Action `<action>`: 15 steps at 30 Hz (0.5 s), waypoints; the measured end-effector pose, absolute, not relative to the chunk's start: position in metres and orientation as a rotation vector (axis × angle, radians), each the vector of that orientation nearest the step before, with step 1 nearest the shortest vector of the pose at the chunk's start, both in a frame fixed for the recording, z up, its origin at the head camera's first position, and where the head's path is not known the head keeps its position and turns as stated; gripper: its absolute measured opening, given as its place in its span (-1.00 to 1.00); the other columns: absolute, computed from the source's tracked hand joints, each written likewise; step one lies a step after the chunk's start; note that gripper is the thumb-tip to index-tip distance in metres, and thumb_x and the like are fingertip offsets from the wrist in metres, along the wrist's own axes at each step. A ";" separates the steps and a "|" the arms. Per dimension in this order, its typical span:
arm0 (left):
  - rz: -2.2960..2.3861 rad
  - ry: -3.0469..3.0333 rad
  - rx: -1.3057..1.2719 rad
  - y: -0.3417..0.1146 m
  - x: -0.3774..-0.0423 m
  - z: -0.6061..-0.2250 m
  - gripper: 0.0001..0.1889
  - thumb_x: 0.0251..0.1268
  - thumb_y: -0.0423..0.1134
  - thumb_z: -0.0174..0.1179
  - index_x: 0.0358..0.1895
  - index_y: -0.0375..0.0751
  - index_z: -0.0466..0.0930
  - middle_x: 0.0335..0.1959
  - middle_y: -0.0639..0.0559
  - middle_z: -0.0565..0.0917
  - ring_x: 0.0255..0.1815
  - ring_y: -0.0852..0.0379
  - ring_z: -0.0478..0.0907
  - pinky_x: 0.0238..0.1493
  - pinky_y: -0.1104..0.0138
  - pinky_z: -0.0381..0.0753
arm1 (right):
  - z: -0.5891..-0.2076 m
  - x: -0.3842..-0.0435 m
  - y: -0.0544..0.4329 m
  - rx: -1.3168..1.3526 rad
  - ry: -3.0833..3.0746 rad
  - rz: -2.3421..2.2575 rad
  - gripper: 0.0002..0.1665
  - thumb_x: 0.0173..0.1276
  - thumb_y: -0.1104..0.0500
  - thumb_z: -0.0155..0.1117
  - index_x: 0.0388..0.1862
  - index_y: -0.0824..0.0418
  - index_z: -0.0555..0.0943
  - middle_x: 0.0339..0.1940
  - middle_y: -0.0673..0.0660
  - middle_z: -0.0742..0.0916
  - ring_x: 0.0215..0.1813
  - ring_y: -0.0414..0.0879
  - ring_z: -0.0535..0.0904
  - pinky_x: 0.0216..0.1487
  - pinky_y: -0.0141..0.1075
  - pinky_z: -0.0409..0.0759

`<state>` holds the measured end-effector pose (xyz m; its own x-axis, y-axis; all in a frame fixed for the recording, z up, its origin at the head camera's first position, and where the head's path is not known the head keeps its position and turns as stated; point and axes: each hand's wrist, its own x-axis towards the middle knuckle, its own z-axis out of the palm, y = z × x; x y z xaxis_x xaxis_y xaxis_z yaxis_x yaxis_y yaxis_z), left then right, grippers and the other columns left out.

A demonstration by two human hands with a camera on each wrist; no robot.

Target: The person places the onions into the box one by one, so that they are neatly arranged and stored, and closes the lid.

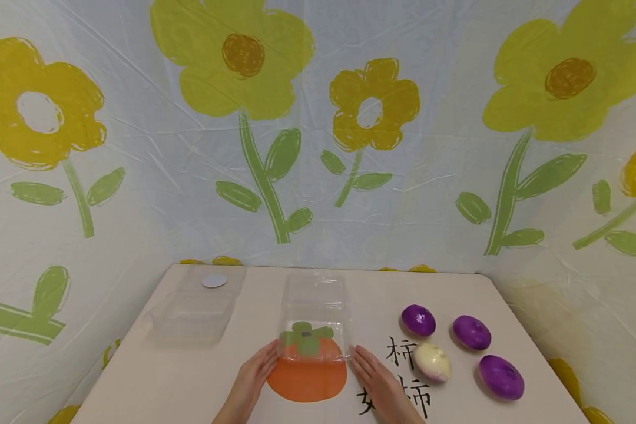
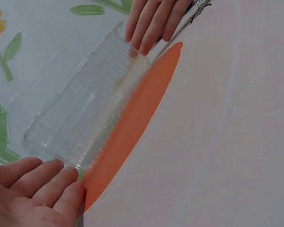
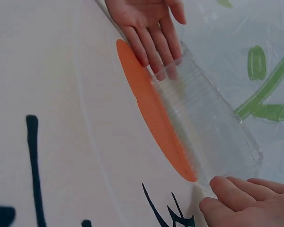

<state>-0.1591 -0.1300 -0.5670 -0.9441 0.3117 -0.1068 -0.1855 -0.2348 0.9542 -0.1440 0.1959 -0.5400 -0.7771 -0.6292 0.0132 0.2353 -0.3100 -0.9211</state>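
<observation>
A clear plastic clamshell box [image 1: 315,350] stands in the middle of the table, its lid [image 1: 315,290] laid back toward the wall. My left hand [image 1: 254,372] is at the box's left side, with straight fingers [image 2: 61,182] right at its lower edge. On the opposite side my right hand [image 1: 377,377] mirrors it, fingertips [image 3: 221,185] close against the plastic. Nothing shows inside the box; the printed orange persimmon is visible through its clear base.
A second opened clear box [image 1: 193,315] sits at the left, a white round label [image 1: 214,281] on its lid. To the right are several onions: purple ones [image 1: 418,320] and a pale one [image 1: 431,363]. The tabletop [image 1: 191,377] carries black written characters; flower-printed cloth [image 1: 429,194] hangs behind.
</observation>
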 end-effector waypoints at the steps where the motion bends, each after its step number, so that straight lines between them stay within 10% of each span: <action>1: 2.239 1.716 0.154 -0.130 -0.158 -0.567 -0.32 0.67 -0.01 -0.34 0.49 -0.59 -0.10 0.53 -0.44 0.02 0.55 -0.25 -0.02 0.48 0.17 0.14 | -0.540 -0.144 0.198 -0.523 1.390 -2.106 -0.22 0.66 -0.06 -0.64 0.45 0.48 -0.56 0.51 0.41 -0.36 0.57 -0.24 0.02 0.43 -0.53 0.01; 15: 2.161 1.718 0.152 -0.143 -0.146 -0.558 -0.37 0.67 -0.07 -0.30 0.42 -0.65 0.12 0.40 -0.43 0.32 0.32 0.11 0.46 0.30 0.32 0.44 | -0.538 -0.128 0.214 -0.448 1.308 -2.080 -0.16 0.67 -0.13 -0.57 0.45 0.51 -0.49 0.61 0.30 -0.05 0.47 -0.31 0.24 0.49 -0.40 0.04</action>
<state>-0.1464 -0.1430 -0.5579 -0.9239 0.3538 -0.1456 -0.2216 -0.1849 0.9574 -0.1279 0.2139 -0.5380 -0.7420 -0.6688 -0.0454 0.3306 -0.3061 -0.8927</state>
